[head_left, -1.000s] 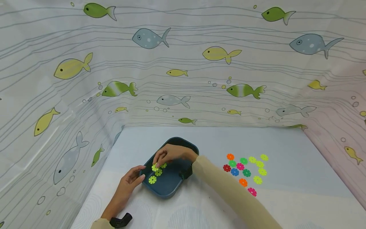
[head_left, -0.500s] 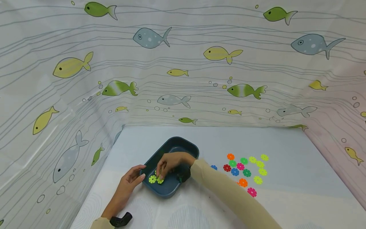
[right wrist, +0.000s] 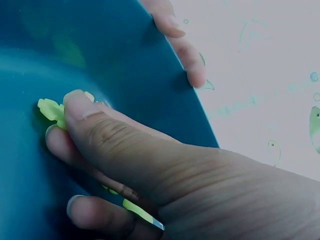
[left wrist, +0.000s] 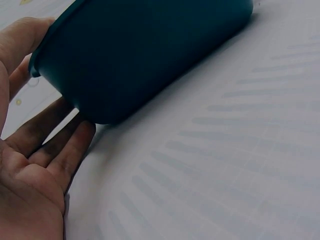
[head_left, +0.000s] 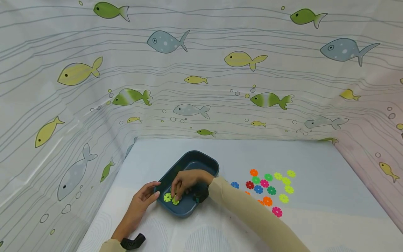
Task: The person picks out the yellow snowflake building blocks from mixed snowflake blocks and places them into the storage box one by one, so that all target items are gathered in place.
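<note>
A dark blue plastic tub (head_left: 206, 161) sits on the table. My left hand (head_left: 141, 201) grips its near-left corner, with thumb and a finger over the rim and other fingers against the outer wall (left wrist: 150, 55). My right hand (head_left: 185, 182) reaches down inside, pinching a yellow-green flower-shaped disc (right wrist: 50, 109) between thumb and finger. Another yellow-green flower disc (head_left: 167, 197) lies on the tub floor beside it. More yellow-green pieces (right wrist: 137, 210) show partly behind the right hand's fingers.
Several flower discs in orange, red, blue, green, pink (head_left: 277, 211) and yellow (head_left: 283, 198) lie scattered on the table right of the tub. The right forearm (head_left: 252, 213) crosses in front of some. A fish-print curtain (head_left: 220, 105) hangs around the back and sides.
My right hand has moved down and nearer within the tub, among the yellow-green discs, then shifted only slightly. The forearm has uncovered a blue disc and some orange ones. My left hand stays put.
</note>
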Motion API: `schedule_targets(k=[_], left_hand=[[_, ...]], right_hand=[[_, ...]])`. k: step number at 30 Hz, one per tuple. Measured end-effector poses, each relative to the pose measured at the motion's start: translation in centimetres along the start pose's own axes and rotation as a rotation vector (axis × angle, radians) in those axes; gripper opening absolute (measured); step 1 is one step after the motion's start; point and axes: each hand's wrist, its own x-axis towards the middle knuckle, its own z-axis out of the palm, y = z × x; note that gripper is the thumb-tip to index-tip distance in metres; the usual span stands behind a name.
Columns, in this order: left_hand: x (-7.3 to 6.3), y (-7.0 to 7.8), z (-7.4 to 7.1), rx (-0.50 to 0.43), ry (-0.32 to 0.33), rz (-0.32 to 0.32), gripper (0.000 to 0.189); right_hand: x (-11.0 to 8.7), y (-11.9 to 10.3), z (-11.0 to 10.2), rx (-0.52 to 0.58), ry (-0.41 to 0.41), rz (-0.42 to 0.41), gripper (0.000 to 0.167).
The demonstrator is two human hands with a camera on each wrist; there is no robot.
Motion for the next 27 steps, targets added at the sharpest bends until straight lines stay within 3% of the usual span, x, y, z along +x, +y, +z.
schedule_targets(k=[11,27], left_hand=[[-0.02,-0.23,-0.06,0.008,-0.004,0.010,0.046],[-0.09,-0.38,-0.06,0.000,-0.016,0.040,0.045]], right_hand=[[-0.05,-0.36,0.49,-0.040,0.010,0.022,0.012],[0.17,-0.85,0.60,-0.067,0.036,-0.028,0.013]])
